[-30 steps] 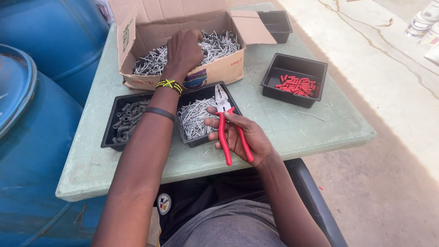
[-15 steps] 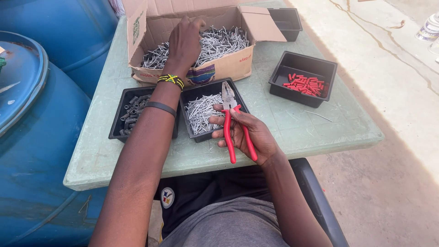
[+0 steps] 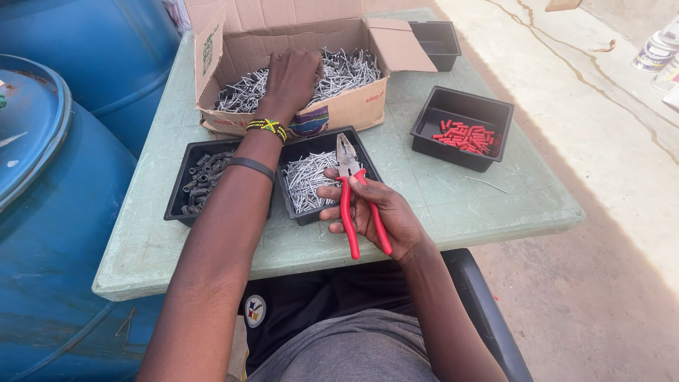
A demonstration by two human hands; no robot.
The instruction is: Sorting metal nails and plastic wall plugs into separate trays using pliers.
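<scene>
I see my left hand [image 3: 291, 76] reaching into the cardboard box [image 3: 339, 113] at the far side of the green counter [image 3: 438, 198], its fingers buried in the pile of nails [image 3: 346, 69]; if this grip is clenched on any nail I cannot tell. My right hand [image 3: 375, 216] is clenched around the red handles of the pliers [image 3: 351, 194], whose nose lies over the middle black tray [image 3: 311, 180] of nails. A tray with grey pieces [image 3: 194, 182] stands just beside it, and a tray with red pieces [image 3: 463, 134] is well apart on the right
</scene>
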